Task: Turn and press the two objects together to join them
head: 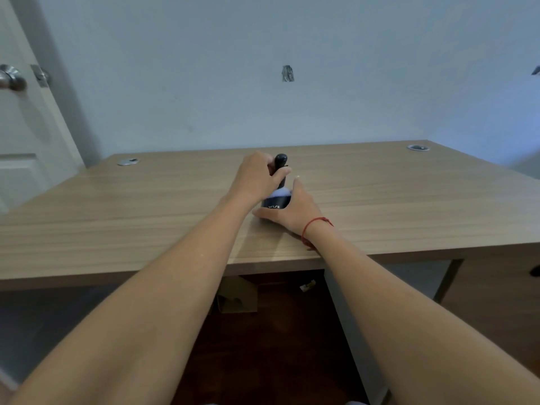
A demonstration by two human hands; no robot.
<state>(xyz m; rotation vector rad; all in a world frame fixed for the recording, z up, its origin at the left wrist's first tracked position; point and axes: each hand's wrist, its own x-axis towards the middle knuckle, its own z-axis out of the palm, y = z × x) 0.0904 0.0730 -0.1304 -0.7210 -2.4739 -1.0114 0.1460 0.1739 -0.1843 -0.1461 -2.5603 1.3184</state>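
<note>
We see the bottle upright mid-desk. Left hand at its 10 o'clock, fingers curled round the black cap. Right hand at 4 o'clock, cupping the base; red string on wrist.

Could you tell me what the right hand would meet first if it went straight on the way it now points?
Nothing new: the right hand already wraps the base of the dark bottle. Past it lies bare desk, then probably the wall, though depth is unclear.
</note>
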